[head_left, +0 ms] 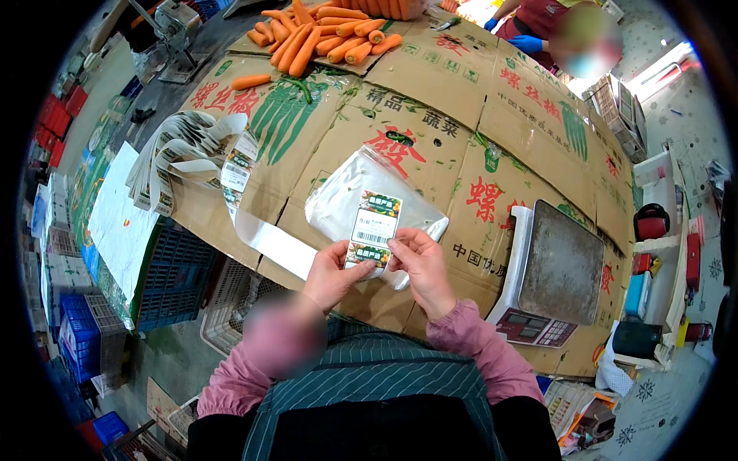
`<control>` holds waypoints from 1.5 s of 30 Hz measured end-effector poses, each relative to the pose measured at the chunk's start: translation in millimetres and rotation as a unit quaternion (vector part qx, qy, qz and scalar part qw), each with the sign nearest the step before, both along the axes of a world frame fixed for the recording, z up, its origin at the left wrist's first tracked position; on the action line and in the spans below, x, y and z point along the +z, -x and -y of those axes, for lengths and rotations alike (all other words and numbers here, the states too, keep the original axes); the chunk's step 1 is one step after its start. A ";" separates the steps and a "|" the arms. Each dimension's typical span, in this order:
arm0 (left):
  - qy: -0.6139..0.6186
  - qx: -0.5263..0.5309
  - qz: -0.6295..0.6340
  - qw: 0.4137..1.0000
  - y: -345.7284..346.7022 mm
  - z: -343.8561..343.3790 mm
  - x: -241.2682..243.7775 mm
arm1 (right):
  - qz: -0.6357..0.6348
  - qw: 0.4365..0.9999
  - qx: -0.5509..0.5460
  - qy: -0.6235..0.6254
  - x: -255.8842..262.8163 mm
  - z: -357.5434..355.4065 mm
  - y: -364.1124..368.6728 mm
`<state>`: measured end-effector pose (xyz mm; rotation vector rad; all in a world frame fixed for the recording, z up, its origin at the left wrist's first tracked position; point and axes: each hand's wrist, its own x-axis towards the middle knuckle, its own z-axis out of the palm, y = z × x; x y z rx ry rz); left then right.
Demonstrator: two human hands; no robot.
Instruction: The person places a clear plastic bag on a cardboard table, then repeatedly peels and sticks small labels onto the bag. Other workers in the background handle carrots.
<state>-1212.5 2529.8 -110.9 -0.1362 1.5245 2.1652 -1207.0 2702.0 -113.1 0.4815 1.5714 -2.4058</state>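
Between both hands, over a stack of clear plastic bags [340, 199], is a printed label [377, 222] bearing writing and a barcode. My left hand [334, 274] pinches its lower left edge; a white backing strip [288, 256] runs from beside that hand to a folded pile of label strip [167, 161] on the left. My right hand [421, 262] pinches the label's lower right edge between thumb and forefinger. Carrots [323, 37] are heaped at the far side of the cardboard-covered table [398, 104], with one carrot [251, 82] lying apart.
A weighing scale [559, 262] stands at the right. Green chillies [298, 86] and scraps lie on the cardboard. A metal hand-lever device [176, 34] is at the far left. Plastic crates [173, 276] stand below the left edge. Across the table is a person wearing blue gloves [527, 43].
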 end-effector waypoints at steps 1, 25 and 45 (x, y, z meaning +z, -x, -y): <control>0.005 0.002 0.011 1.000 -0.2 1.0 0.7 | -0.124 0.976 -0.030 -0.177 5.5 1.6 1.4; 0.234 -0.148 0.032 0.961 -36.0 89.1 -4.0 | -0.415 0.741 -0.065 -0.524 -28.8 -12.9 48.7; 0.233 -0.111 -0.012 0.966 -53.0 79.1 -34.0 | -0.115 0.978 -0.035 -0.174 -75.5 -16.0 52.1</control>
